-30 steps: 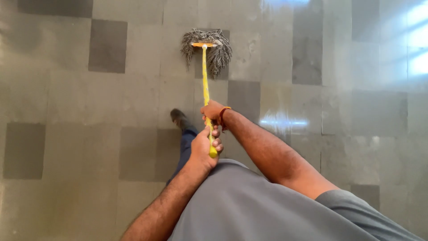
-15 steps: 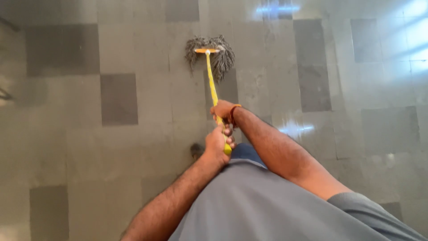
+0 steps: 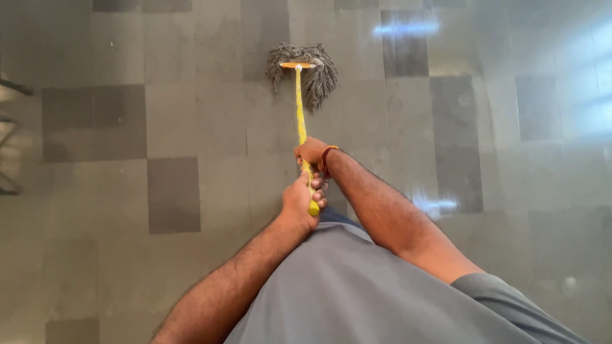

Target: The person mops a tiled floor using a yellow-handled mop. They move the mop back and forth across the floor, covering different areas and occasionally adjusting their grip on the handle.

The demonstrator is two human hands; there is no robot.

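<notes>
The left hand is clenched around the top end of the yellow mop handle, fingers wrapped tight. Just beyond, the right hand grips the handle lower down. Well past both, the mop head rests on the tiled floor. This looks like mid-stroke mopping; steady pressure seems needed.

Glossy grey checkered floor tiles, window glare

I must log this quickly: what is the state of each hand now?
Left hand: closed on the yellow mop handle, near its end.
Right hand: closed on the same handle, farther down.
</notes>
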